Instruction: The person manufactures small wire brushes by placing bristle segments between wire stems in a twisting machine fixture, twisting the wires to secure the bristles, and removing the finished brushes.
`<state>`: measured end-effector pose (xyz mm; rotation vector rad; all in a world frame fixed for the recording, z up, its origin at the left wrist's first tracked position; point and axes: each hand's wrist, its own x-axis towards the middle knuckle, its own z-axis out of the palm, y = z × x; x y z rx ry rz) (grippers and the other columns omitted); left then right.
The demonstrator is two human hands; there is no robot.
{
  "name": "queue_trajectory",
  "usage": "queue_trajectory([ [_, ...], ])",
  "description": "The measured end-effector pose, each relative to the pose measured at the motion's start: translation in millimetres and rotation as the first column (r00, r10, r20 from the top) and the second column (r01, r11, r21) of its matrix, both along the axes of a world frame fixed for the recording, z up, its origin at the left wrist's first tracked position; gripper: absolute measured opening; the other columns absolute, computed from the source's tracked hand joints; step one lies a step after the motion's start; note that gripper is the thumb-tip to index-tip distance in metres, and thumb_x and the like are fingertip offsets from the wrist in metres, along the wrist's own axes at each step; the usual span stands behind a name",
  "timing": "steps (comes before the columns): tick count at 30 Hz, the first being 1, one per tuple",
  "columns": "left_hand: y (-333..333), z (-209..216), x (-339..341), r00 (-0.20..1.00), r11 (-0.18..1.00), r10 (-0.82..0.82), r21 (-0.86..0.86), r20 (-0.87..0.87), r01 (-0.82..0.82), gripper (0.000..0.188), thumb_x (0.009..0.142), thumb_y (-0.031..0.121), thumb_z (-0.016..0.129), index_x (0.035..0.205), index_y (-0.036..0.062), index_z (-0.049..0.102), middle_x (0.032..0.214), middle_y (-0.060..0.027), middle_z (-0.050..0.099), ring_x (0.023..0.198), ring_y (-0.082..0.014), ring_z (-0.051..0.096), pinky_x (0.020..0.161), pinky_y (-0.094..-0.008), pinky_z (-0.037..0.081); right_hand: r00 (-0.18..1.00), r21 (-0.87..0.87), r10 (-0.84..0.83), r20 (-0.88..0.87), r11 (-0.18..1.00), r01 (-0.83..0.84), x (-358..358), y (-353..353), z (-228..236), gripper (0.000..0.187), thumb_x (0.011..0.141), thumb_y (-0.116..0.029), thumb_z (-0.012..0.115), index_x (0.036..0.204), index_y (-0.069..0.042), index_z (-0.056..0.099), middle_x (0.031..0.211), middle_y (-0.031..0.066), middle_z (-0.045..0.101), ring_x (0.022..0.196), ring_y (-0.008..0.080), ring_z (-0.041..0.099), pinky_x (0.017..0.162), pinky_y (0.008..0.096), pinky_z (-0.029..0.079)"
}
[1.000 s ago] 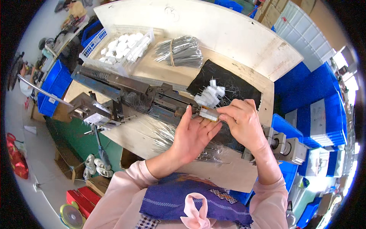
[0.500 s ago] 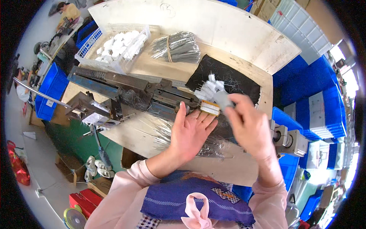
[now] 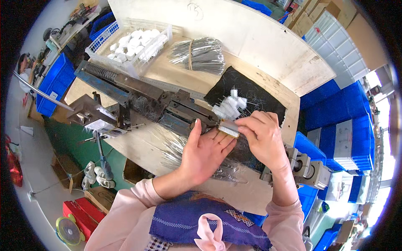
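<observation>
My left hand [image 3: 204, 154] lies palm up with its fingers stretched out and the thumb apart. Its fingertips reach the underside of a small block-shaped piece with a yellowish edge and white strands [image 3: 228, 128], at the end of a metal bench machine [image 3: 180, 109]. At the right end of that piece, my right hand [image 3: 264, 136] is closed in a pinch; what sits between thumb and fingers is hidden. Just beyond, several white bristle brushes with thin wire stems [image 3: 229, 107] are heaped on a black mat [image 3: 261, 90]. Loose metal wires [image 3: 173, 148] lie beside my left hand.
Behind the machine stand a clear plastic basket [image 3: 166, 32] of white pieces and a banded bundle of metal wires [image 3: 201, 54]. A pale board [image 3: 259, 39] borders the table's far side. Blue bins [image 3: 351, 100] are stacked at right. A metal fixture [image 3: 312, 169] sits by my right forearm.
My right hand has moved down and left, from holding a blurred greyish thing by the brushes to pinching at the block-shaped piece. My left hand stays palm up. The whole view has shifted slightly.
</observation>
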<state>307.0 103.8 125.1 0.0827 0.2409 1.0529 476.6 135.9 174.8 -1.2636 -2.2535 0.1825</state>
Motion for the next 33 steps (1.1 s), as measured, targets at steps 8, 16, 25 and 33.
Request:
queue_trajectory([
  [8, 4, 0, 3, 0.999, 0.999, -0.030, 0.044, -0.030, 0.031, 0.078, 0.094, 0.060, 0.032, 0.135, -0.0063, 0.033, 0.141, -0.0185, 0.041, 0.133, -0.0293, 0.036, 0.116, -0.0422, 0.018, 0.998, 0.070, -0.042, -0.043, 0.997, 0.045, 8, 0, 9, 0.013, 0.080, -0.006, 0.066, 0.093, -0.007, 0.066, 0.079, 0.0069, 0.060, 0.075, 0.0283, 0.057, 0.070, 0.0362, 0.044],
  [16, 0, -9, 1, 0.999, 1.000, 0.021, 0.022, -0.050, -0.020, 0.074, 0.095, 0.059, 0.030, 0.131, -0.0047, 0.040, 0.136, -0.0173, 0.046, 0.131, -0.0312, 0.038, 0.114, -0.0433, 0.020, 0.957, -0.053, -0.118, 0.267, 0.989, 0.136, -23, -39, 17, 0.033, 0.078, -0.002, 0.053, 0.111, 0.004, 0.054, 0.071, 0.0169, 0.064, 0.064, 0.0311, 0.066, 0.053, 0.0379, 0.051],
  [25, 9, -3, -9, 0.987, 0.986, -0.150, 0.062, -0.055, 0.153, 0.049, 0.098, 0.046, 0.041, 0.123, 0.0045, 0.047, 0.126, -0.0056, 0.052, 0.124, -0.0211, 0.044, 0.106, -0.0359, 0.028, 0.888, -0.002, -0.081, 0.453, 0.996, 0.092, -26, -33, 14, 0.040, 0.075, -0.002, 0.058, 0.113, 0.006, 0.051, 0.066, 0.0156, 0.063, 0.062, 0.0339, 0.064, 0.055, 0.0419, 0.051],
  [33, -16, -46, 28, 0.967, 1.000, 0.016, 0.028, -0.255, -0.009, 0.010, 0.090, 0.019, 0.062, 0.093, 0.0131, 0.055, 0.105, 0.0009, 0.059, 0.108, -0.0132, 0.051, 0.098, -0.0317, 0.034, 0.978, -0.346, 0.061, 0.201, 0.938, 0.013, 1, -120, -60, 0.019, 0.077, -0.008, 0.057, 0.095, -0.003, 0.053, 0.080, 0.0147, 0.059, 0.075, 0.0324, 0.062, 0.060, 0.0419, 0.052],
])
